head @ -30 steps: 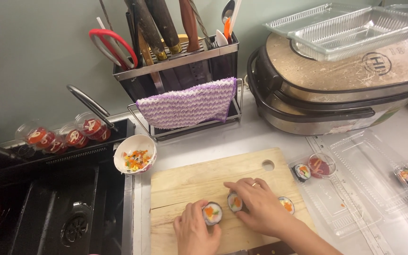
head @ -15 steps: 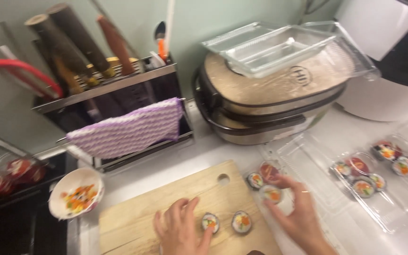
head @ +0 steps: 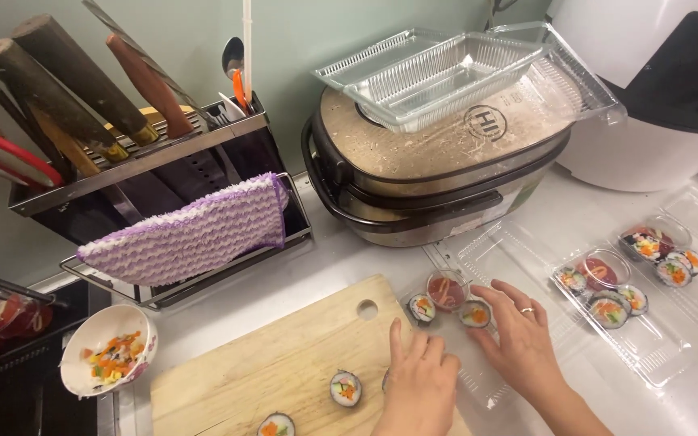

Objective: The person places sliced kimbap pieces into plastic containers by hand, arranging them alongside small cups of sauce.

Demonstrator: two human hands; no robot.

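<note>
The right hand (head: 519, 343) has a sushi roll slice (head: 475, 313) pinched between thumb and fingertips, sitting in the near-left corner of a clear plastic tray (head: 527, 250) on the counter, just right of the cutting board. Just to the left of that slice, touching distance, a second slice (head: 422, 308) stands beside a small round cup of red sauce (head: 447, 289) in the same tray.

The left hand (head: 418, 383) lies palm down on the right end of the wooden cutting board (head: 276, 363), fingers loosely spread and pointing away, holding nothing. Something sits right at its left edge, but it is too hidden to tell what. Farther left on the board, two more slices (head: 346, 388) wait, one at the near edge.

Off to the right, a second clear tray (head: 656, 323) carries a cluster of slices and another sauce cup. Left of the board, a small white bowl (head: 107, 349) holds chopped orange and green bits.

At the back, a large lidded electric cooker (head: 438, 178) has two empty clear containers (head: 438, 69) stacked on its lid. Far left, a knife rack (head: 123, 161) is packed with wooden-handled knives, a purple-and-white cloth (head: 187, 234) draped over its front rail.
</note>
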